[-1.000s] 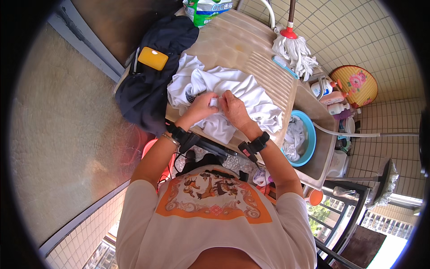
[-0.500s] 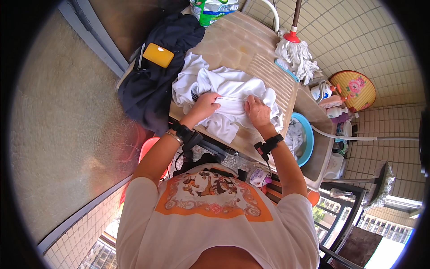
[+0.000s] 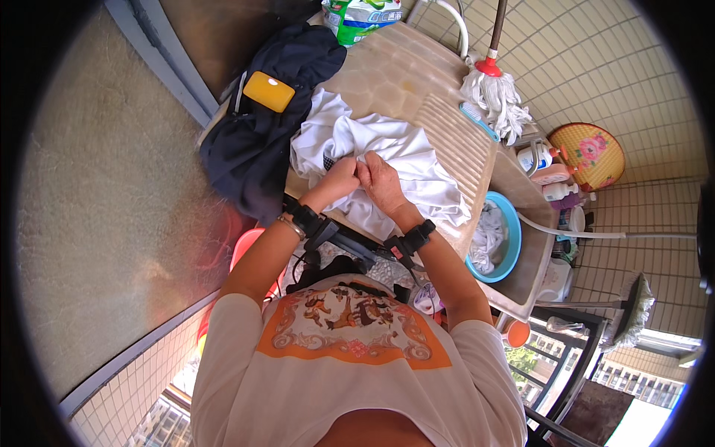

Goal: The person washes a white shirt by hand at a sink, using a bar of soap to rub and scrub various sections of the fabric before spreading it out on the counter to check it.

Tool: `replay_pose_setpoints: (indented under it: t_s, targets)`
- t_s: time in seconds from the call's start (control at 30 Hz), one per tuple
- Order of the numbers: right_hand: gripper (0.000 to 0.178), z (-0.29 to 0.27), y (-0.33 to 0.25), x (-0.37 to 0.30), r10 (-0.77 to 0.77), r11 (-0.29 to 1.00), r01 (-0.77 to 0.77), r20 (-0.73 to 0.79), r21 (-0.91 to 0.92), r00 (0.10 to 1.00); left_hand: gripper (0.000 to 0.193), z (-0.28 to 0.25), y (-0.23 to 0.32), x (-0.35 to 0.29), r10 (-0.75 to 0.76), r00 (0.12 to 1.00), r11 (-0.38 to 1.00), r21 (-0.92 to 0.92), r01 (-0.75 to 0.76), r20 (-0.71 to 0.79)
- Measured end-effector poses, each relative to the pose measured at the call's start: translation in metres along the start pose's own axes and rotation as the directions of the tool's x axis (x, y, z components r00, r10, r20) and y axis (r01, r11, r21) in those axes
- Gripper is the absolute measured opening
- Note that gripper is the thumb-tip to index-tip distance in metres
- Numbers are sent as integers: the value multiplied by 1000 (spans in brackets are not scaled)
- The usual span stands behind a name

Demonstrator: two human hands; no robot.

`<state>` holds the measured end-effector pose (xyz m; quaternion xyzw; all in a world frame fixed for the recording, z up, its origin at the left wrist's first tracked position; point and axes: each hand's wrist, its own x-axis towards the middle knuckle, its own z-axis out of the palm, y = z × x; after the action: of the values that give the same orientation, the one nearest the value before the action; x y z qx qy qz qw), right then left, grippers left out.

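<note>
A crumpled white garment [image 3: 421, 156] lies spread over the ribbed washboard slab [image 3: 454, 134]. My left hand [image 3: 339, 181] is closed on its near left part, beside a small dark checked patch [image 3: 328, 162]. Right up against it, my right hand [image 3: 383, 184] is closed too, its fingers pinching the same cloth. Both hands meet over the fabric, and the exact fold between the fingertips is hidden.
Dark clothing [image 3: 253, 149] hangs over the slab's left edge, with a yellow soap box [image 3: 269, 92] on it. A blue brush [image 3: 478, 121] lies near a mop head [image 3: 495, 97]. Right, a blue basin [image 3: 514, 238] holds white cloth; bottles [image 3: 555, 173] line the wall.
My right hand has moved left along the white garment until it meets my left hand. My left hand stays nearly in place, and the cloth at the right lies looser.
</note>
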<state>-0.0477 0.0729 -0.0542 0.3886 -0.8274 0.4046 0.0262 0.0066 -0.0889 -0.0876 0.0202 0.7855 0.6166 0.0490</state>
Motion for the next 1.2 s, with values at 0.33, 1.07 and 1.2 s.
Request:
replay_pose_setpoints:
  t_s: [0.33,1.07,1.2]
  targets:
    - [22,-73,75,-35,156,775,-84,61,-626,986,44,2,14,-5,-24,995,999,34,27,-95]
    - [13,-29,24,-10,-115,940,150,128,-308,985,41,7,14,-11,50,997,984,-169,-59,-60]
    - [12,-54,52,-26,-118,880,151,100,-449,988,46,8,21,-11,46,997,997,-61,-50,-61]
